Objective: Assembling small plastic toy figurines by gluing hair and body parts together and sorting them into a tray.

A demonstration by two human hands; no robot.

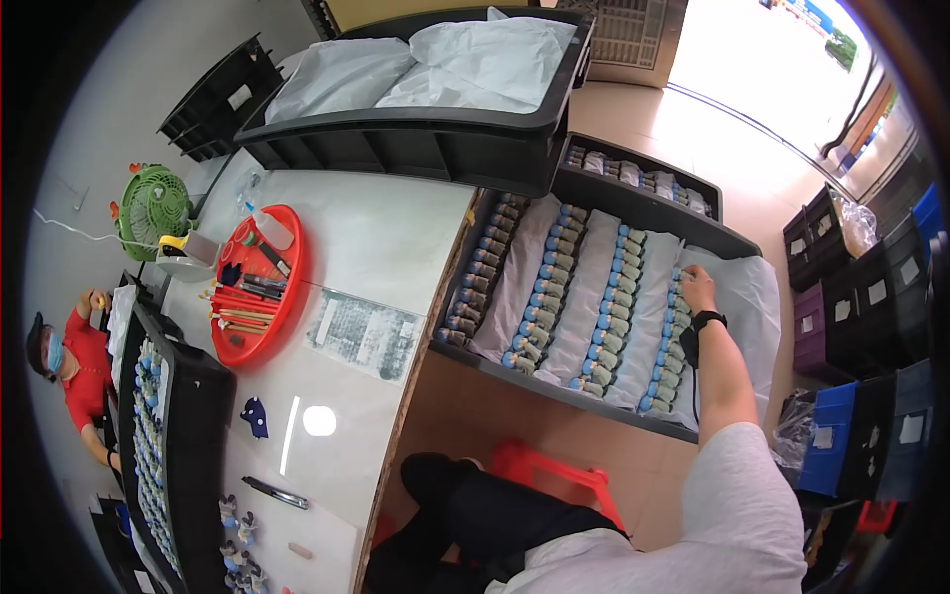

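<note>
My right hand [699, 289] reaches to the far end of the rightmost row in a dark grey crate [732, 239]. Its fingers are closed round a small figurine [685, 276] with blue and grey-green parts, partly covered by the hand. More painted figurines [621, 293] lie in several long rows, with strips of white paper [586, 297] between them. A wide sheet of white paper [740, 312] lines the crate's right side. On my right wrist is a black band [709, 319]. My left hand is out of view.
Left of the crate, a white table [376, 247] holds a red tray [300, 322] of brushes and tools, a penknife [275, 492] and a large black crate [396, 148]. A red stool [554, 470] stands below. Stacked bins [829, 416] line the right. Across the table is another person [84, 366].
</note>
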